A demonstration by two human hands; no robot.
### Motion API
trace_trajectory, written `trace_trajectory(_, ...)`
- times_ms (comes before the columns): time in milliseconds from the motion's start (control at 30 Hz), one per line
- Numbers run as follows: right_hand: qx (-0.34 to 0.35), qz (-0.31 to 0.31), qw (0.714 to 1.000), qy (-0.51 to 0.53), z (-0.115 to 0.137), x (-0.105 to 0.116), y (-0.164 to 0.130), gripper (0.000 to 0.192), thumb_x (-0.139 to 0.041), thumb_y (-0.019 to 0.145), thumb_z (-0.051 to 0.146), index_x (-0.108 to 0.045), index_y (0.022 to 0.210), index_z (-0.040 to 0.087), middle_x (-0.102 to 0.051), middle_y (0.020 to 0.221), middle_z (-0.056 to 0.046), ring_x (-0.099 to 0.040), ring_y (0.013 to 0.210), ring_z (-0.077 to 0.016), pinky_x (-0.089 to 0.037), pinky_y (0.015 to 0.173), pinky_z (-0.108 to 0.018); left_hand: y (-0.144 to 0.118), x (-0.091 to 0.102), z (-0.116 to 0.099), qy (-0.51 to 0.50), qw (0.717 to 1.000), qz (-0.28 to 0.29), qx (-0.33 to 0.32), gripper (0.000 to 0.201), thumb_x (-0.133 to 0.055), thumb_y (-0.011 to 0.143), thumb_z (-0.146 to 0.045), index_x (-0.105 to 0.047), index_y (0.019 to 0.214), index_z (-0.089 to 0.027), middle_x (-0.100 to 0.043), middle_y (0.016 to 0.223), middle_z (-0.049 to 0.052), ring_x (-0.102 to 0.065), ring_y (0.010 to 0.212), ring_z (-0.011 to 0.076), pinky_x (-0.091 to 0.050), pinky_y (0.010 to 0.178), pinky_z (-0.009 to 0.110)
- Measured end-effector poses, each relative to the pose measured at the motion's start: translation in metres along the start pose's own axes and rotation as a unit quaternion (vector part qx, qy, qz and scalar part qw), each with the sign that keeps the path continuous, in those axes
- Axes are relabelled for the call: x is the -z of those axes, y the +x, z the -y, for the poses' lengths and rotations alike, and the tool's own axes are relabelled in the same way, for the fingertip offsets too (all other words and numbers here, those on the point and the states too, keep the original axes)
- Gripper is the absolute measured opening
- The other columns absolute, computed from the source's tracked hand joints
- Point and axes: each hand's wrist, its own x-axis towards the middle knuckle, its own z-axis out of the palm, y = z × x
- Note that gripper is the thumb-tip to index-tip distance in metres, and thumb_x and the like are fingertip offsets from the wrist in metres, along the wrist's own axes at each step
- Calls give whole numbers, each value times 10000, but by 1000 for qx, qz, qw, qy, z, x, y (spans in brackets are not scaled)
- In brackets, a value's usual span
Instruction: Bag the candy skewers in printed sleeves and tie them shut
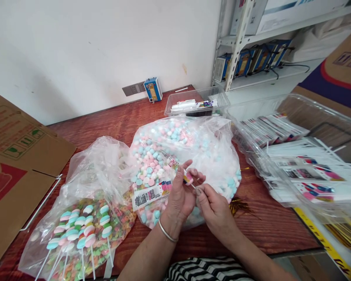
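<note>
My left hand [179, 195] pinches a candy piece [188, 178] on the tip of a thin white stick, with a printed plastic sleeve [151, 194] hanging from the same fingers. My right hand [213, 207] grips the lower end of that stick [193, 186], fingertips touching the left hand. Both hands hover over a clear bag of pink, blue and white candies [175, 156]. Finished candy skewers [82, 228] lie fanned on a second bag of mixed coloured candies [87, 218] at the lower left.
A clear tray of packaged skewers [304, 168] sits at the right. A small clear box [196, 102] stands behind the candy bag. A cardboard box [14, 171] is at the left, metal shelving [240, 43] at the back right, and a blue device [153, 89] by the wall.
</note>
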Motion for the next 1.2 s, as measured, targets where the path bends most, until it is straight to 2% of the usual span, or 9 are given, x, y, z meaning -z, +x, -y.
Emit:
trace_trajectory(67,-79,48,987,132,-3,1,-2,300,-465,937,468,-528,810,203,-398,511,76,-319,423,-96,-259,404,-222,6,2,-12,-13,1000,0,-12,394,-713,801,-412,-623,1089,-159,-618,811,6,-642,782,140,-533,832,330)
trace_trajectory(167,-182,88,933,298,-4,-3,-6,359,-527,890,547,-524,830,193,-264,443,136,-140,358,-52,-134,346,-191,14,2,-26,-30,999,17,-36,221,-712,821,-287,-631,992,-173,-500,645,-71,-530,546,43,-512,661,211)
trace_trajectory(267,-195,58,917,344,-3,-13,-3,387,-590,843,573,-509,812,196,-275,439,145,-120,353,-36,-129,339,-177,13,1,-17,-20,999,30,-15,168,-705,831,-293,-618,896,-165,-350,555,-104,-355,413,13,-410,494,154)
trace_trajectory(367,-177,29,927,329,-3,-16,4,392,-577,843,591,-499,838,207,-268,459,142,-132,369,-47,-137,346,-179,6,2,3,0,1000,16,2,213,-698,831,-351,-618,885,-161,-373,556,-94,-396,445,29,-459,558,177)
trace_trajectory(467,-147,48,958,242,-3,-9,5,360,-544,874,566,-511,849,209,-305,507,113,-208,400,-68,-184,371,-198,4,5,8,13,1000,0,-7,220,-696,831,-349,-625,899,-152,-485,611,-63,-515,555,59,-520,702,239)
trace_trajectory(600,-64,43,993,91,-3,5,-6,307,-490,933,460,-511,759,208,-428,626,45,-370,530,-110,-297,461,-223,15,8,-16,17,999,0,-34,354,-713,799,-417,-637,1014,-146,-615,800,0,-623,739,122,-538,847,347)
trace_trajectory(800,15,33,995,-91,-9,4,-19,291,-370,991,363,-505,779,218,-501,643,25,-479,584,-146,-353,548,-244,26,1,-38,3,998,3,-64,168,-708,814,-177,-620,953,-146,-416,602,-95,-386,434,-3,-424,502,140)
trace_trajectory(1000,163,-55,916,-362,-15,-3,-20,295,-322,1002,249,-550,822,196,-580,570,-11,-536,493,-164,-275,516,-275,21,-3,-20,-13,998,-22,-57,180,-727,797,-188,-552,828,-160,-358,609,-99,-328,416,-10,-325,417,125)
trace_trajectory(1200,225,-95,853,-461,-8,-13,-9,314,-349,979,167,-561,748,183,-564,505,-20,-498,465,-153,-239,517,-292,14,-4,-4,34,997,-12,-70,210,-737,792,-247,-549,835,-163,-352,601,-94,-326,423,7,-286,404,145)
